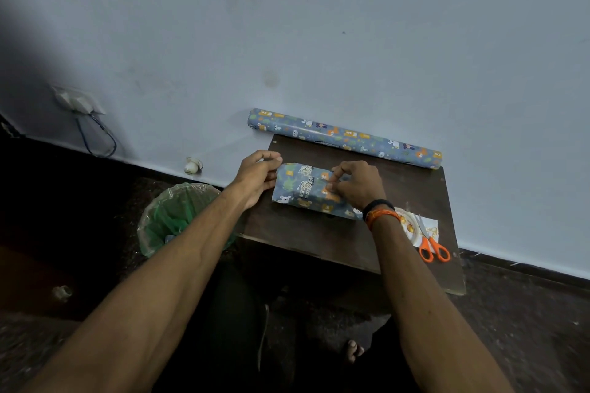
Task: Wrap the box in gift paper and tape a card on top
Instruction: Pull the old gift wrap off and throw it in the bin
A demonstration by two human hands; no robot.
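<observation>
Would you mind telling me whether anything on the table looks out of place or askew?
One thing: the roll of gift paper along the wall overhangs the left end of the table. The scissors lie across the card, which is not yet on the wrapped box.

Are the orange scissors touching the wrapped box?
Apart. The head view shows the scissors lying on a card near the table's right edge, with the person's right wrist and bare table between them and the wrapped box.
</observation>
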